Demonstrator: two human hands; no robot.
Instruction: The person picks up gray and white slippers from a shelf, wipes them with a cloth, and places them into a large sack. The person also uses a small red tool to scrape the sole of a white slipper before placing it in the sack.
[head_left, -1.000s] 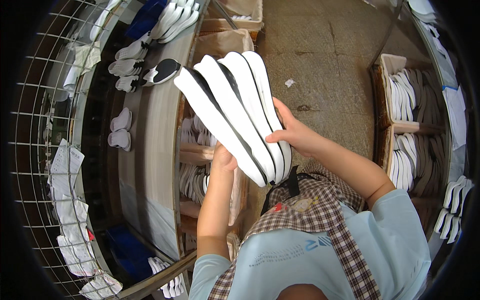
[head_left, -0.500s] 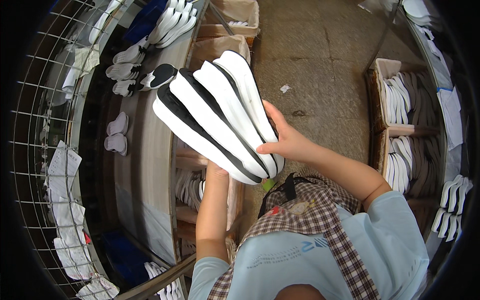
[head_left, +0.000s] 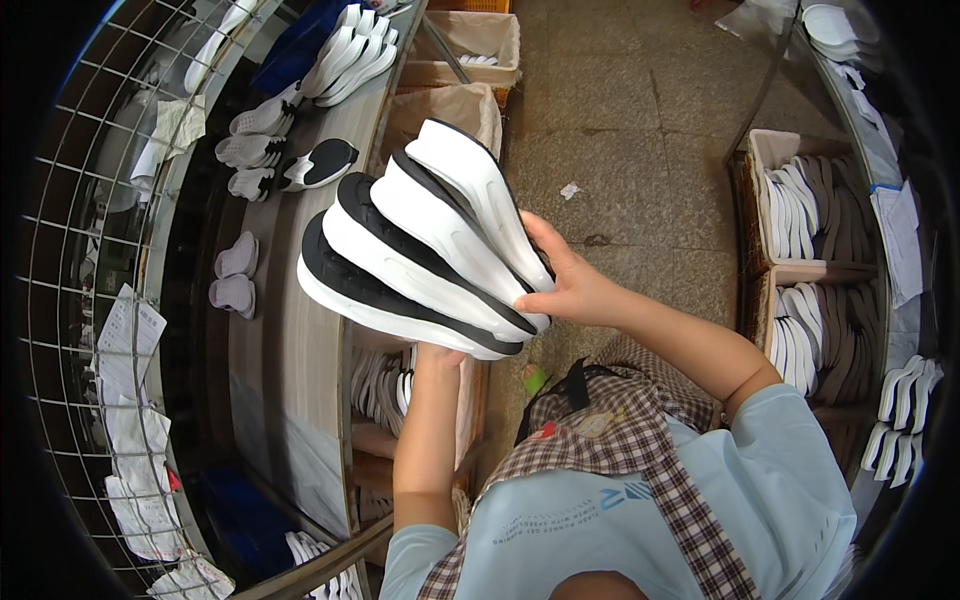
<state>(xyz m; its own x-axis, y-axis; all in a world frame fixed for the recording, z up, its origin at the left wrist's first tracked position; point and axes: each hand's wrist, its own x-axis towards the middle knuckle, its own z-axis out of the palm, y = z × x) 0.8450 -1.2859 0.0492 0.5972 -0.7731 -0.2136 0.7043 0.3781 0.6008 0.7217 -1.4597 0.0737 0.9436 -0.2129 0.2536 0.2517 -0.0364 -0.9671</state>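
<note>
In front of me I hold a fanned stack of several white shoe soles (head_left: 415, 290) with black inner faces. My right hand (head_left: 568, 280) is closed on their near right ends, its thumb across the white edges and its fingers behind the outermost sole. My left hand (head_left: 440, 355) is beneath the lower sole and supports the stack; most of its fingers are hidden. A single black-and-white sole (head_left: 322, 165) lies on the workbench, just beyond the fan's far left end.
The long bench (head_left: 285, 360) runs along my left, with pairs of white soles (head_left: 235, 275) and a wire grid (head_left: 75, 330) beyond. Cloth-lined baskets (head_left: 495, 115) stand beside it. More baskets (head_left: 762, 235) of white and brown soles line the right side. A paper scrap (head_left: 570, 190) lies on the floor.
The soles have spread wider and tilted, so more of their black faces shows. Their far ends have dropped slightly toward me. Both hands keep their hold.
</note>
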